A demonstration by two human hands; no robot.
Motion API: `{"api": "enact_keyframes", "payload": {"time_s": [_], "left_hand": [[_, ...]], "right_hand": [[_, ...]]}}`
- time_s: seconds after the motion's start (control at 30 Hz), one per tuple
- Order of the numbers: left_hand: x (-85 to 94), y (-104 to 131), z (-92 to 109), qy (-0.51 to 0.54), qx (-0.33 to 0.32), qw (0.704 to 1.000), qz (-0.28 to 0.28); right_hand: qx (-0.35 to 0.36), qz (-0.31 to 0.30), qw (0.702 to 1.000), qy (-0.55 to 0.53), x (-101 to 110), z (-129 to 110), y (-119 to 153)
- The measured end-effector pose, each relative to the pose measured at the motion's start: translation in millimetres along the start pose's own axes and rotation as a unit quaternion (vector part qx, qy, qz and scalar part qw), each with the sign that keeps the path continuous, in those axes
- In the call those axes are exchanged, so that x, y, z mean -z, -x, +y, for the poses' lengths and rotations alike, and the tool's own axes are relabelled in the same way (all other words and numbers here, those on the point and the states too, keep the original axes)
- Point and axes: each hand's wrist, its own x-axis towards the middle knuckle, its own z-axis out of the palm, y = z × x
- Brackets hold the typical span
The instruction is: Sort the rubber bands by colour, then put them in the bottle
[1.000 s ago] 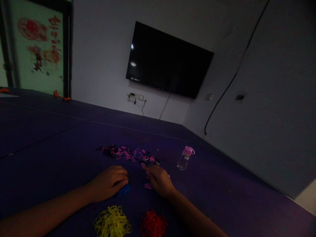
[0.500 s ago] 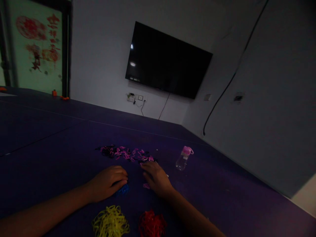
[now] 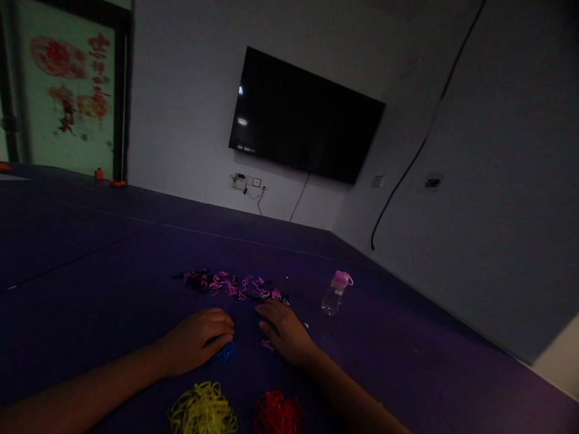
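My left hand point(image 3: 199, 339) rests on the purple surface with its fingers loosely bent and the thumb apart, beside and partly over a small pile of blue rubber bands point(image 3: 225, 352). Across from it, my right hand point(image 3: 286, 330) lies low with fingers stretched forward, open, its fingertips at the near edge of scattered pink and black rubber bands point(image 3: 233, 286). A few pink bands point(image 3: 268, 345) lie under its thumb side. Closer to me sit a heap of yellow rubber bands point(image 3: 202, 411) and a heap of red ones point(image 3: 278, 413).
A clear bottle with a pink cap point(image 3: 335, 294) is to the right of my right hand. Small white bits point(image 3: 306, 325) lie near it. Orange objects point(image 3: 117, 183) are at the far left edge. A television point(image 3: 307, 114) hangs on the wall, and a dark cable point(image 3: 407, 172) runs down the right wall.
The camera view has shifted slightly, so everything sits a little lower. My right hand has moved slightly left; the left hand and the piles stay about as they were.
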Motion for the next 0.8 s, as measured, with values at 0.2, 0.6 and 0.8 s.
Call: {"api": "enact_keyframes", "payload": {"time_s": [0.2, 0.6, 0.8], "left_hand": [[1.6, -1.5, 0.7, 0.004, -0.014, 1.000, 0.000], [2.3, -1.3, 2.1, -0.001, 0.000, 1.000, -0.009], [1.5, -0.8, -0.8, 0.010, -0.006, 1.000, -0.005]], "right_hand": [[0.041, 0.046, 0.998, -0.028, -0.1, 0.8, -3.0], [-0.044, 0.025, 0.999, 0.014, -1.1, 4.8, -5.4], [-0.080, 0.071, 0.994, -0.027, -1.3, 7.1, -4.6]]}}
